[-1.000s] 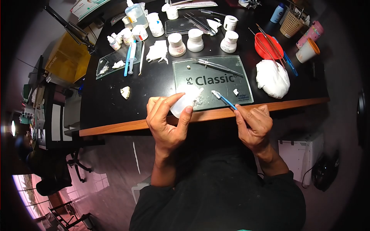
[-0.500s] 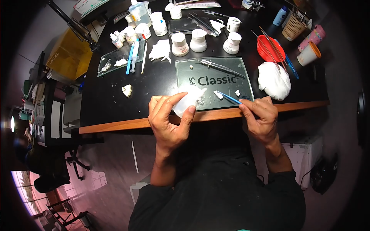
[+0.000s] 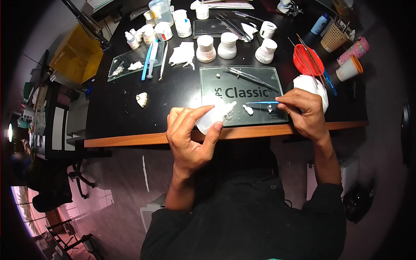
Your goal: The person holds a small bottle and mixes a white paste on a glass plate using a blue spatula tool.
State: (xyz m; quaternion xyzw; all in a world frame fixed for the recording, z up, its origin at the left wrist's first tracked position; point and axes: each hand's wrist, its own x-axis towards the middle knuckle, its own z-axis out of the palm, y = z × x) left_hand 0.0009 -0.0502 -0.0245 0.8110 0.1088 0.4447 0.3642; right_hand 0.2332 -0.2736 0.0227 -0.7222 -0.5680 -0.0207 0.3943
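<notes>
My left hand (image 3: 187,141) grips a translucent white squeeze bottle (image 3: 209,120) over the front left of a glass slab (image 3: 211,79) lettered "Classic"; its nozzle tilts up to the right. Between the thumb and fingers of my right hand (image 3: 307,113) is a thin blue stick (image 3: 263,102), held nearly level above the slab. Just below the stick's tip lies a white clump of material (image 3: 248,110). A smaller white lump (image 3: 270,108) rests nearer my right hand. Metal tweezers (image 3: 251,79) lie across the back of the slab.
Three white jars (image 3: 206,48) stand behind the slab. To the right are a white wrapped bundle (image 3: 320,89) and a red bowl (image 3: 305,63) with long brushes. A smaller glass plate (image 3: 122,65), a syringe (image 3: 152,65) and an off-white dental cast (image 3: 141,99) lie left.
My right hand has moved right and up, bringing the blue stick from a slant to nearly level, its tip lifted from the white clump. My left hand keeps its hold on the bottle.
</notes>
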